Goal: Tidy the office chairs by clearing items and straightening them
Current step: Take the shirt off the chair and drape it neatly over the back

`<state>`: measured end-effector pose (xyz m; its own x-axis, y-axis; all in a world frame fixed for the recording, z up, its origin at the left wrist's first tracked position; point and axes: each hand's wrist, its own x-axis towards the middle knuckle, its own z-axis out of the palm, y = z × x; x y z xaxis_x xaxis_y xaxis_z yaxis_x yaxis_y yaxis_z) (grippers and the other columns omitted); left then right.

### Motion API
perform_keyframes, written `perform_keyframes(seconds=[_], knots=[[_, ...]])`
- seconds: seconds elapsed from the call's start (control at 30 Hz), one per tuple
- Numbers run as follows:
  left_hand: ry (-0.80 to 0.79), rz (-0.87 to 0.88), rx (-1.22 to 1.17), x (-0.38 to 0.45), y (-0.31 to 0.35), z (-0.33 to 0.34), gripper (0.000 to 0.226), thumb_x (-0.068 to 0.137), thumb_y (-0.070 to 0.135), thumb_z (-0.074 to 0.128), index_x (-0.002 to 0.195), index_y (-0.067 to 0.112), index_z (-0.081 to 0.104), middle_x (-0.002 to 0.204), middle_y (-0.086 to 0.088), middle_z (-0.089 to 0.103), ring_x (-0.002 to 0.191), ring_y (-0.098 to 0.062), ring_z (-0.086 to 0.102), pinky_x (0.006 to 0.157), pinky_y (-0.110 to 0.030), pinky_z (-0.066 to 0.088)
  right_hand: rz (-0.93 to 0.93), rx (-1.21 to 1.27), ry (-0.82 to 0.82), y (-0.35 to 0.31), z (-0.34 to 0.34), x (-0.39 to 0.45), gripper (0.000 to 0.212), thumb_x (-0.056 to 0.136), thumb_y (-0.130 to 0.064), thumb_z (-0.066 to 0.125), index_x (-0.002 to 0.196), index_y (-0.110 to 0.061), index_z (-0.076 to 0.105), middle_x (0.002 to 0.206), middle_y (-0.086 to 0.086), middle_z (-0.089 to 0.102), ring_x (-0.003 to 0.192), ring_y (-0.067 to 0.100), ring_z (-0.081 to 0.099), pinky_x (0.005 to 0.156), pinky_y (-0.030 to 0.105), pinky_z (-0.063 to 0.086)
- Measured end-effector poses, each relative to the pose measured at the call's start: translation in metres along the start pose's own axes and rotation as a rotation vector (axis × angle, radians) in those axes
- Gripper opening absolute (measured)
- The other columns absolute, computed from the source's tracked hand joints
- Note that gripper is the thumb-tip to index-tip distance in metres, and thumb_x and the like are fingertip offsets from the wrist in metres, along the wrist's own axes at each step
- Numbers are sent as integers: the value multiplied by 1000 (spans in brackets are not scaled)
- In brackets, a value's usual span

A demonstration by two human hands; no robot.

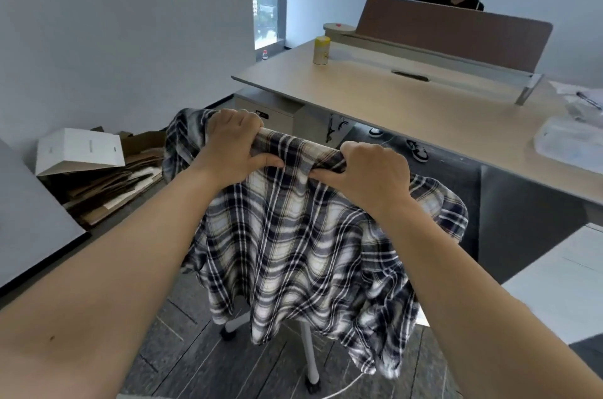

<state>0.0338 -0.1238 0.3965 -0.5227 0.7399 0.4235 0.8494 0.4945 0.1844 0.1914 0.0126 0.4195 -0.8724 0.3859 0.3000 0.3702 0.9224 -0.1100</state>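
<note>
A dark-blue and white plaid shirt (293, 245) hangs over the back of an office chair and hides nearly all of it. Only the chair's white base legs and castors (310, 362) show beneath the cloth. My left hand (233, 145) grips the shirt along the top edge of the backrest, fingers curled over it. My right hand (372, 175) pinches a bunched fold of the same shirt a little to the right. Both hands are closed on the fabric.
A beige desk (408, 105) with a brown divider panel stands just beyond the chair, holding a yellow canister (321, 50). A person sits behind the divider. Flattened cardboard and a white box (81, 150) lie on the floor at left. A white cabinet is at right.
</note>
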Motion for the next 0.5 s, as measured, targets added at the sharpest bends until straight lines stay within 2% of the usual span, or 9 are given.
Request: perform_keyframes(seconds=[0.07,0.2,0.33,0.5], knots=[[5,23,-7,10,7,8,59,69,47,67,100,-1,50,105,-19,54,105,-33,43,95,-41,27,34,-23,39,9,0,-3,58,73,-68,50,84,-12,53,82,4,63,72,22,54,67,30,39],[17,45,-40,30,23,22,59,69,48,67,101,0,51,107,-19,55,108,-34,43,98,-42,27,175,-50,111,24,7,-6,57,76,-62,52,97,-9,55,98,6,65,95,26,59,92,41,35],[48,38,-59,48,41,36,63,66,50,67,101,0,51,107,-19,56,109,-34,44,98,-40,25,325,32,131,42,12,-2,54,76,-58,57,100,-9,54,102,7,61,106,28,52,95,42,30],[49,90,-108,72,57,50,61,69,49,66,102,0,50,108,-17,53,106,-31,41,87,-28,18,380,129,124,71,13,8,46,75,-56,60,87,-12,50,88,-1,45,102,25,50,93,40,28]])
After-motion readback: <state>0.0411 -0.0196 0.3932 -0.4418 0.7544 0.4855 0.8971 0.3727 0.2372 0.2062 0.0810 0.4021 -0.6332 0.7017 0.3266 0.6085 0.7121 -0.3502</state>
